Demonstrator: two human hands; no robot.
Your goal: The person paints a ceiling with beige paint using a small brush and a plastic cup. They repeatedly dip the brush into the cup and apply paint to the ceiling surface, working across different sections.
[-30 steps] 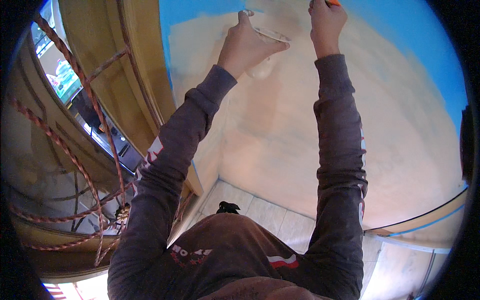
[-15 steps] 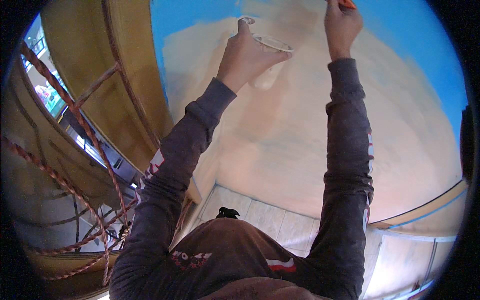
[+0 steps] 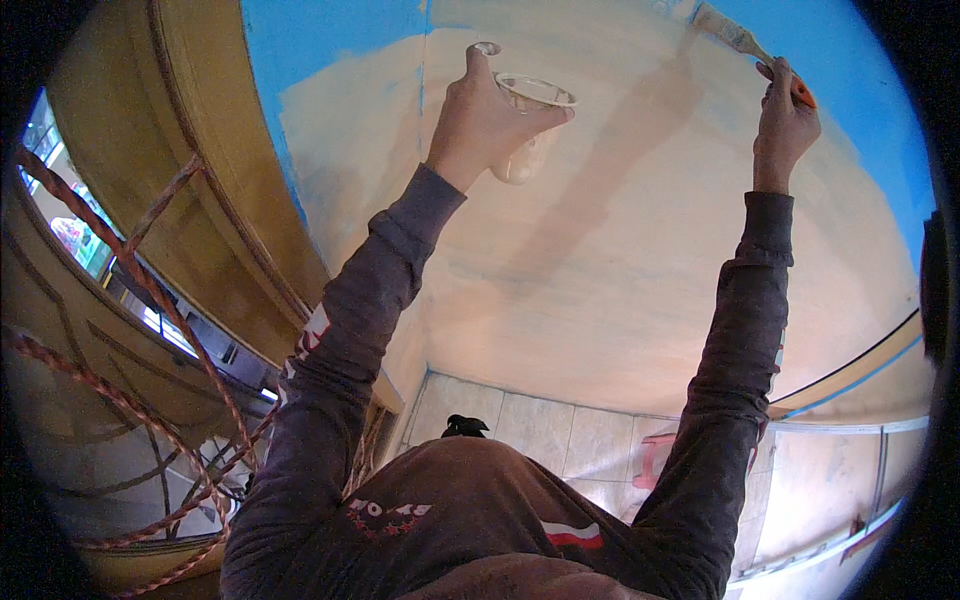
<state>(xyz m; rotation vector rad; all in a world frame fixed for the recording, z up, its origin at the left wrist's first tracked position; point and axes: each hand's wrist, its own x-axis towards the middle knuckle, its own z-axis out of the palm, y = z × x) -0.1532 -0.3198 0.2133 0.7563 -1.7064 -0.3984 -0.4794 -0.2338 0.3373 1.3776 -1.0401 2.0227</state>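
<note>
My left hand (image 3: pixel 485 122) grips a clear plastic cup (image 3: pixel 527 158) of cream paint, thumb and fingers around its side below the rim. A small round pale piece (image 3: pixel 486 48) shows at a fingertip; I cannot make out what it is. Up at the right, my right hand (image 3: pixel 785 125) holds a paintbrush (image 3: pixel 745 42) by its orange handle. The brush's bristles lie against the wall (image 3: pixel 600 250), where beige paint meets blue (image 3: pixel 840 60). Cast across the beige area is the shadow of the right arm.
Twisted reddish-brown metal bars (image 3: pixel 150 270) run along the left, beside a wooden panel (image 3: pixel 110 110). Below the wall lies a pale tiled floor (image 3: pixel 540 430). A red object (image 3: pixel 655 460) stands on it beside my right arm. A ledge (image 3: pixel 850 370) borders the wall at lower right.
My right hand has moved right and down, bringing the whole paintbrush into view. The left hand holds the cup in nearly the same place. The view has shifted slightly right.
</note>
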